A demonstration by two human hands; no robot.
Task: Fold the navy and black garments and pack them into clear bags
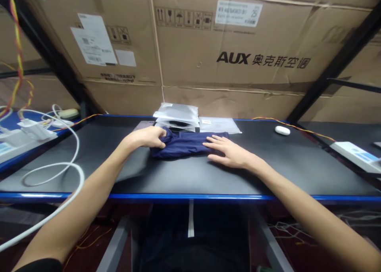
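A folded navy blue garment (184, 144) lies on the black table top (193, 173), near its middle. My left hand (148, 138) is closed, gripping the garment's left end. The fingers of my right hand (228, 150) lie flat and spread, pressing on the right end of the cloth. Both forearms reach in from the front edge.
A stack of clear plastic bags (177, 117) sits just behind the garment, with a flat bag (218, 125) to its right. A white mouse-like device (282, 130) lies far right, white cables (56, 173) and power strips left. Large cardboard boxes (238, 46) wall the back.
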